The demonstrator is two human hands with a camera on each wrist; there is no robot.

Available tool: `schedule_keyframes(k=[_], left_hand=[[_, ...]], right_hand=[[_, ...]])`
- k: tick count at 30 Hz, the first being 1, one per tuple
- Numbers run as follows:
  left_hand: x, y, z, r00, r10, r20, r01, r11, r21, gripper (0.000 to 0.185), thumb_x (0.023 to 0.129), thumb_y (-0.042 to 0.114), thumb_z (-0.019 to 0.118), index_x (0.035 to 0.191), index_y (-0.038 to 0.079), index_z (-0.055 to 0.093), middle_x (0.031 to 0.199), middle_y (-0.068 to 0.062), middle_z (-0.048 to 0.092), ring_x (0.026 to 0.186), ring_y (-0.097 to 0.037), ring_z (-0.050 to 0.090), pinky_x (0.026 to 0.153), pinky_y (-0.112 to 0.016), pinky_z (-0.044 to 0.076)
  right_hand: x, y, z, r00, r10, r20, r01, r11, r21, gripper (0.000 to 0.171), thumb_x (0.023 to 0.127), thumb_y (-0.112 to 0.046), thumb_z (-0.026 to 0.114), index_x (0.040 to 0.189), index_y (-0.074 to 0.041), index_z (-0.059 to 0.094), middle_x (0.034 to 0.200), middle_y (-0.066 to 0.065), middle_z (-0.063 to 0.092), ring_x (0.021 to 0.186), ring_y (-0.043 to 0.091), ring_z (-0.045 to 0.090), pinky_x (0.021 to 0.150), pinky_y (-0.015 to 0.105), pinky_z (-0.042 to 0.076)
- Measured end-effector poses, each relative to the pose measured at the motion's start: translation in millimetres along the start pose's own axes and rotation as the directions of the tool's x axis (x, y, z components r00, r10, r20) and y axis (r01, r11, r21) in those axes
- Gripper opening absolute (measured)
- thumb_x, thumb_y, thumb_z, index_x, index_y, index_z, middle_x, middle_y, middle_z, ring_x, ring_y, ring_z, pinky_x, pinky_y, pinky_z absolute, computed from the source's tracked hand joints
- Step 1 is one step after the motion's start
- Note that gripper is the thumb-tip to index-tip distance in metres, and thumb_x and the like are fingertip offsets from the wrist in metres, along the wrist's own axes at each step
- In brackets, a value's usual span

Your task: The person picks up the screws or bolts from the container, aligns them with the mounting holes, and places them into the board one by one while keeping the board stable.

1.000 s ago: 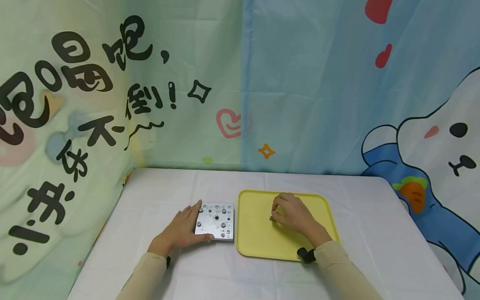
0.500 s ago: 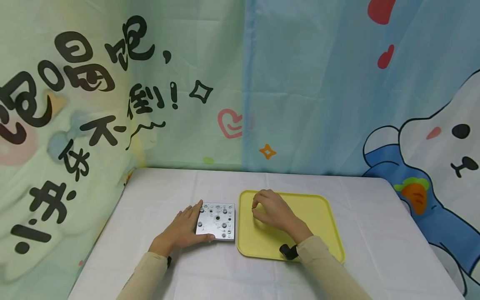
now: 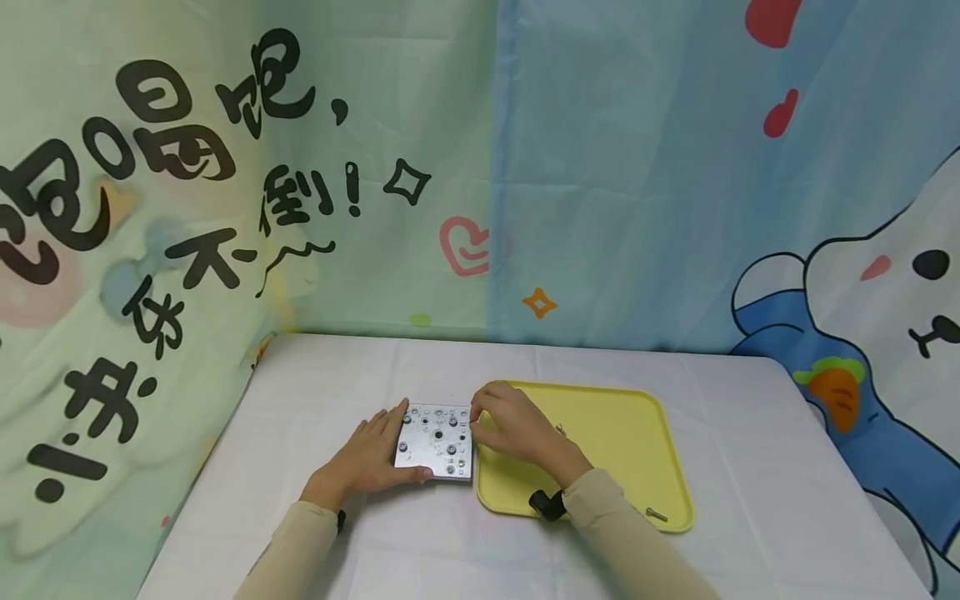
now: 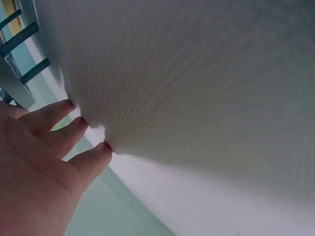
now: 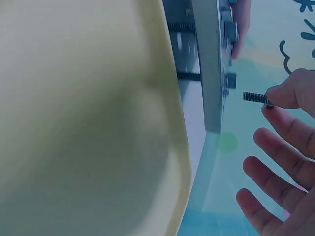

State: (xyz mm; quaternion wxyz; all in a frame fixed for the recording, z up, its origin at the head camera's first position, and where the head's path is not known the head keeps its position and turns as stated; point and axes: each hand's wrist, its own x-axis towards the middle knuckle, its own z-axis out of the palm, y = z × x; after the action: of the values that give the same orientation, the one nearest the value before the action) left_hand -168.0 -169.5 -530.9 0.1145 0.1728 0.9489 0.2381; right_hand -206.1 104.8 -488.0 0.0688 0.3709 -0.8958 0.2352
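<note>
A square silver metal plate point(image 3: 431, 458) carries several bolts, their threaded shafts point(image 4: 35, 71) sticking out below it. My left hand point(image 3: 367, 458) holds the plate from its left side, index finger at the far left corner and thumb along the near edge. In the left wrist view, other fingertips point(image 4: 106, 147) rest on the white cloth. With thumb and index finger, my right hand point(image 3: 516, 427) pinches a small bolt point(image 5: 253, 97) by its head at the plate's right edge. The threaded end points toward the plate's top face; the other right fingers are spread.
A yellow tray point(image 3: 615, 467) lies just right of the plate, its raised rim point(image 5: 183, 147) close beside it. One loose bolt point(image 3: 656, 514) lies in the tray's near right corner, another small metal piece point(image 3: 560, 430) behind my right wrist. White cloth point(image 3: 337, 375) covers the table.
My right hand has moved left from over the tray to the plate's right edge, carrying the bolt. Loose pieces in the tray have come into view. My left hand stays on the plate.
</note>
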Motion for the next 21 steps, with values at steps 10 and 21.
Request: schedule_keyframes(k=[10,21], left_hand=[[0.6,-1.6,1.6,1.0,-0.007,0.008,0.007,1.0,0.009,0.124,0.076,0.081,0.062,0.162,0.009,0.008,0.162,-0.014,0.026,0.147,-0.038,0.024,0.118,-0.056,0.018],[-0.6,-1.5,1.7,1.0,-0.006,-0.001,0.006,1.0,0.003,0.124,0.076,0.08,0.063,0.161,0.008,0.011,0.162,-0.014,0.027,0.147,-0.038,0.023,0.119,-0.056,0.017]], right_hand=[[4,-7,8,1.0,-0.002,0.031,0.001,0.999,0.04,0.003,0.088,-0.012,0.071,0.087,-0.013,0.068,0.102,0.002,0.064,0.101,0.022,0.059,0.089,0.039,0.051],[3,-8,15,0.999,0.006,0.043,-0.008,0.999,0.041,0.004,0.088,-0.013,0.072,0.087,-0.015,0.068,0.1,-0.001,0.064,0.096,0.019,0.058,0.083,0.036,0.051]])
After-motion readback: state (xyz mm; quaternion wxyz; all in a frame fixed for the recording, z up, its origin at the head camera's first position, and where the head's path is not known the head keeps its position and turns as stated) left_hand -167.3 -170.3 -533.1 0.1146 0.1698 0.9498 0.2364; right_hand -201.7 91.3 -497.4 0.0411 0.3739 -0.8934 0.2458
